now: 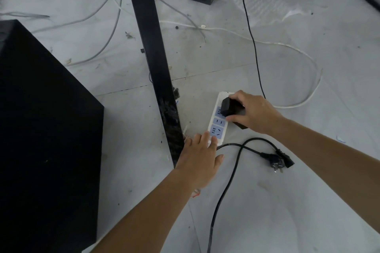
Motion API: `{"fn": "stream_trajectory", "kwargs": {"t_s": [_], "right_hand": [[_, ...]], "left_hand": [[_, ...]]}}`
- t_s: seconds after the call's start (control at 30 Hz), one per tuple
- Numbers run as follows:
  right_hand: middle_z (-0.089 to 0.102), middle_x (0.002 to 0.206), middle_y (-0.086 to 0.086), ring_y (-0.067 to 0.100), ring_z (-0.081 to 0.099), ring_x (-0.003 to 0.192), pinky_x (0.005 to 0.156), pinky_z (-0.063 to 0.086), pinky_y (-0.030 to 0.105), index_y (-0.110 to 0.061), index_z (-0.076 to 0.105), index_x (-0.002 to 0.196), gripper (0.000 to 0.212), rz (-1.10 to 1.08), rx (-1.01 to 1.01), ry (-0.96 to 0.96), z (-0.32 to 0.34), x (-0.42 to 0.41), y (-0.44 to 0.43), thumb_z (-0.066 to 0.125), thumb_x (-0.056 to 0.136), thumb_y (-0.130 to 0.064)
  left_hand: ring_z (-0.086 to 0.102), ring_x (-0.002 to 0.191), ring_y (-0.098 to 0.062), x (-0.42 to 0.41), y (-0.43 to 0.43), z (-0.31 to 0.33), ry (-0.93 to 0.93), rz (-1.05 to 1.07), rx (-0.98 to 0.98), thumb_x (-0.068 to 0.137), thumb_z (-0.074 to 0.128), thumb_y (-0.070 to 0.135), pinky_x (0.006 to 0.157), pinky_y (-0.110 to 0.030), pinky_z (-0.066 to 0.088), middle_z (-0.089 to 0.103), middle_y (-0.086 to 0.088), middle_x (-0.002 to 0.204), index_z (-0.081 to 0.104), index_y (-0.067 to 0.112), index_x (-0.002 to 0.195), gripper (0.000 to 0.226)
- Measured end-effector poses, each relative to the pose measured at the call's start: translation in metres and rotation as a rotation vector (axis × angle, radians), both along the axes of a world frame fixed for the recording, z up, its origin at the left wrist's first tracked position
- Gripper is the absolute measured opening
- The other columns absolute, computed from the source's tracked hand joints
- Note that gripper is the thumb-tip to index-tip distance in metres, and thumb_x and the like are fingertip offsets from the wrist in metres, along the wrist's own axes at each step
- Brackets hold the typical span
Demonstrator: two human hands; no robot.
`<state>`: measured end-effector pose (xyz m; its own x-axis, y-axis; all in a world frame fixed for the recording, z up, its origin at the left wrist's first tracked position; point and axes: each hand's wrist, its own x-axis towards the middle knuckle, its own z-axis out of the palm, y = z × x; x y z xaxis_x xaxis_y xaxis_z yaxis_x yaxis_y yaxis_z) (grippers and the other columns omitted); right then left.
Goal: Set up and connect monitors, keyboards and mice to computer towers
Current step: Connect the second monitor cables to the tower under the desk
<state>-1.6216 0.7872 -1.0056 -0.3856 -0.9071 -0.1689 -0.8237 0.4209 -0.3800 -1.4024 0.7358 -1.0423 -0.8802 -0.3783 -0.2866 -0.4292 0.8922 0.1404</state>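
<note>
Now the power adapter [231, 109] sits over the far sockets of the white power strip [216, 131]. The strip lies on the floor [267, 211] just right of the table leg [150, 37], its long axis running away from us. Our right grip [255, 113] is curled around the adapter from above; we cannot tell whether its pins are fully seated. Our left grip [199, 156] is spread flat, fingertips pressing the strip's near end. The two nearer sockets stand empty. A loose plug [275, 162] on a black cord lies near the strip's near end, on our right arm's side. The computer tower [41, 129] stands well apart to the left.
</note>
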Motion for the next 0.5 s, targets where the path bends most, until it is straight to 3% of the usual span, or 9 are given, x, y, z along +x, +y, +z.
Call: {"fn": "stream_trajectory", "kwargs": {"t_s": [0.1, 0.27, 0.5], "right_hand": [[0.066, 0.12, 0.001, 0.023, 0.061, 0.106, 0.089, 0.048, 0.036, -0.019, 0.052, 0.139, 0.065, 0.069, 0.028, 0.109, 0.006, 0.002, -0.006, 0.072, 0.085, -0.049], [0.053, 0.138, 0.002, 0.023, 0.05, 0.124, 0.098, 0.044, 0.036, -0.016, 0.039, 0.151, 0.066, 0.265, 0.157, 0.273, 0.008, 0.009, -0.021, 0.053, 0.097, -0.052], [0.046, 0.143, 0.006, 0.026, 0.045, 0.126, 0.106, 0.04, 0.038, -0.017, 0.034, 0.154, 0.064, 0.281, 0.17, 0.326, 0.002, 0.014, -0.015, 0.033, 0.101, -0.053]], "left_hand": [[0.036, 0.129, -0.03, 0.0, 0.0, -0.001, 0.002, -0.004, 0.003, 0.104, 0.023, 0.052, 0.111, -0.046, 0.03, 0.027, -0.014, 0.153, 0.025, 0.015, 0.151, 0.059], [0.037, 0.128, -0.03, 0.001, 0.0, -0.002, 0.019, -0.009, 0.0, 0.104, 0.025, 0.051, 0.11, -0.047, 0.032, 0.029, -0.014, 0.152, 0.028, 0.014, 0.15, 0.059], [0.039, 0.125, -0.029, 0.002, -0.002, -0.005, 0.042, -0.029, -0.019, 0.104, 0.024, 0.051, 0.107, -0.046, 0.035, 0.033, -0.014, 0.149, 0.031, 0.013, 0.148, 0.059]]}}
